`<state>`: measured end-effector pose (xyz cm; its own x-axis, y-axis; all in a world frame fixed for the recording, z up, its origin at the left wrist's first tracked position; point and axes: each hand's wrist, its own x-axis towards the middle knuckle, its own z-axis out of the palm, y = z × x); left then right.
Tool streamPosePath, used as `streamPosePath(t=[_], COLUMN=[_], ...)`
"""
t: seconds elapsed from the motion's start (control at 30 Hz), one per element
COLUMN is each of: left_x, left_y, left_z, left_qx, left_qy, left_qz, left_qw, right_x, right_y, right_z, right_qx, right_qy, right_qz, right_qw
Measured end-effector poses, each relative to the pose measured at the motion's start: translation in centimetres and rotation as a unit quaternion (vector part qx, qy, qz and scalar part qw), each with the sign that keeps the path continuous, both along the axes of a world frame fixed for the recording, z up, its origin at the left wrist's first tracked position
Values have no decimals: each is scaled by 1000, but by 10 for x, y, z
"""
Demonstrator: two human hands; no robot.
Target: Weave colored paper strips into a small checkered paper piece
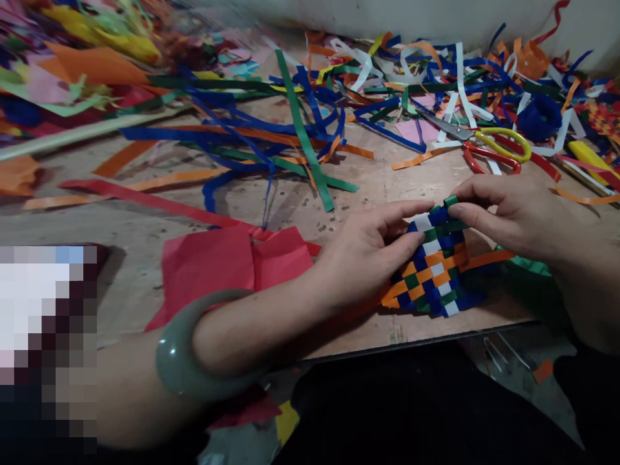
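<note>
Woven piece (438,269) extends below and between left hand (362,248) and right hand (516,213) — both hands pinching its upper end.

Pinches a dark green folded strip end (450,201), between thumb and finger of the bare right hand (513,213), at the far tip of a flat checkered weave (436,278) of blue, green, orange and white strips; holds its left side with the bare left hand (353,245), thumb on top, close to the near edge of the brown wooden table (126,232); wears a thick, glossy grey-green bangle (177,355) on the left forearm; beside that forearm, creased red paper sheets (208,261); just beyond the right hand, metal scissors (462,133) with red and yellow handles; toward the far edge, tangled multicoloured strips (310,155).
</note>
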<state>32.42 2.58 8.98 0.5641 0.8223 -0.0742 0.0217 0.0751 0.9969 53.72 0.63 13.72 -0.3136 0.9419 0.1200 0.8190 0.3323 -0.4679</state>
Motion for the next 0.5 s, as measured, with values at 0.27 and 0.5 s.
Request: streamPosePath(t=[0.27,0.5], left_x=[-2,-1], left_y=[0,1], left_z=[-4,-1], left_qx=[7,-6], left_qy=[18,7], left_qz=[2,22], left_qw=[1000,1000], right_x=[-7,-8], right_y=[2,3], right_z=[-2,-4], right_qx=[-73,-107], right_qy=[39,66], right_qz=[-5,4], right_qw=[997,992])
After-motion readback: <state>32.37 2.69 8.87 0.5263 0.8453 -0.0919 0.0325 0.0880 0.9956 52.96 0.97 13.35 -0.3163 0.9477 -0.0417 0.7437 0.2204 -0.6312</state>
